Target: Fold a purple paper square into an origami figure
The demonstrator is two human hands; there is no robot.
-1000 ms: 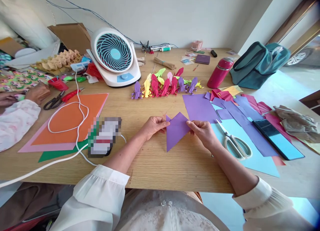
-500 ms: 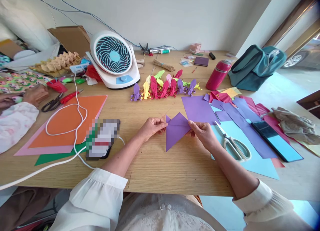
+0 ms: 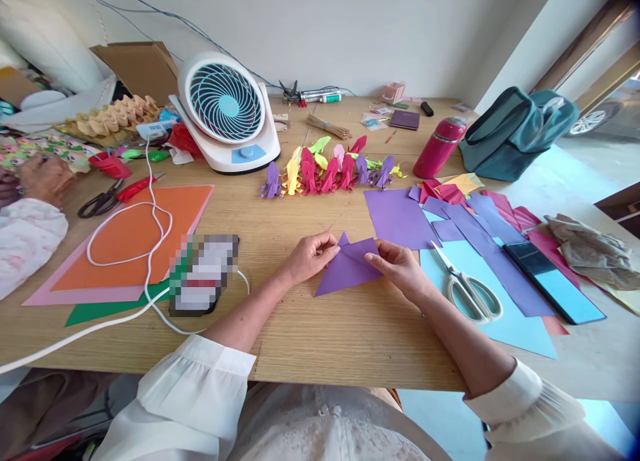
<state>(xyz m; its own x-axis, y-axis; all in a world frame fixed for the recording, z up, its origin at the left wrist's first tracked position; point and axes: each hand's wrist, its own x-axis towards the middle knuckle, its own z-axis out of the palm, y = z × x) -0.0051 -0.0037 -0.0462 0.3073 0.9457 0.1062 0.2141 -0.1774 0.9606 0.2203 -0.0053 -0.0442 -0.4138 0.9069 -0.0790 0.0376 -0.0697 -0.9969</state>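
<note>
A folded purple paper (image 3: 347, 269) is held up between my two hands over the wooden table, its long point aimed down and left. My left hand (image 3: 314, 254) pinches its upper left edge between thumb and fingers. On the right side, my right hand (image 3: 395, 261) grips the paper with the thumb in front and the fingers behind. A flat purple sheet (image 3: 397, 218) lies just beyond my right hand. Scissors with pale handles (image 3: 473, 294) rest on a light blue sheet (image 3: 520, 334). Behind the hands stands a row of folded paper figures (image 3: 330, 173) in several colours.
A white fan (image 3: 227, 108) stands at the back left. Nearer are orange paper (image 3: 125, 241), a phone (image 3: 205, 274) and a white cable (image 3: 75, 341). A red bottle (image 3: 440, 148) and a teal bag (image 3: 515, 134) are at the right. Another person's hand (image 3: 46, 178) is at far left.
The purple paper has turned clockwise, so its long point has swung to the left. My left hand has shifted slightly right, and my right thumb has moved inward over the paper.
</note>
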